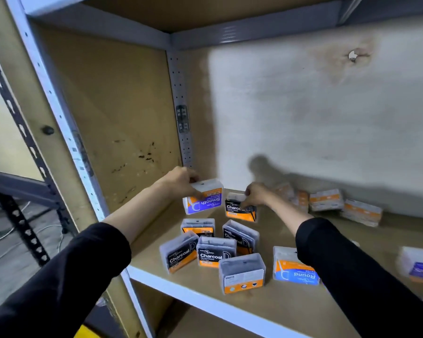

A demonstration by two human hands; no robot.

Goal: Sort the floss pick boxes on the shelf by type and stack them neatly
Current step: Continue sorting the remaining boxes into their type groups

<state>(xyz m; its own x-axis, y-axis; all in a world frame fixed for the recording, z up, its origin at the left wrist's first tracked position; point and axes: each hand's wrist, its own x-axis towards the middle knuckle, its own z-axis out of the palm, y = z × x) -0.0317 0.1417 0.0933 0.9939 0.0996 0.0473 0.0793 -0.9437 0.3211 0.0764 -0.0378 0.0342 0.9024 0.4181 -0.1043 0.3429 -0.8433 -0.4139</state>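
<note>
Looks like a stockroom or warehouse corner. Built from bolt-together metal racking: a pale slotted upright (59,113), a bare board shelf (279,311) with a white steel rim, a plain brown side panel (122,106). Holds many copies of the same retail goods, small floss pick boxes (215,252) marked Charcoal, Smooth and Round, lying loose. Backs onto a stained wall (315,106). Stands beside a second, dark rack (22,222) over a rough grey floor (10,276) strewn with loose cables (0,240).

Purple box (205,203) in my left hand (181,180): "Smooth". Black box (239,212) in my right hand (257,193), others below: "Charcoal". Blue box (294,272), lower right: "Round".
</note>
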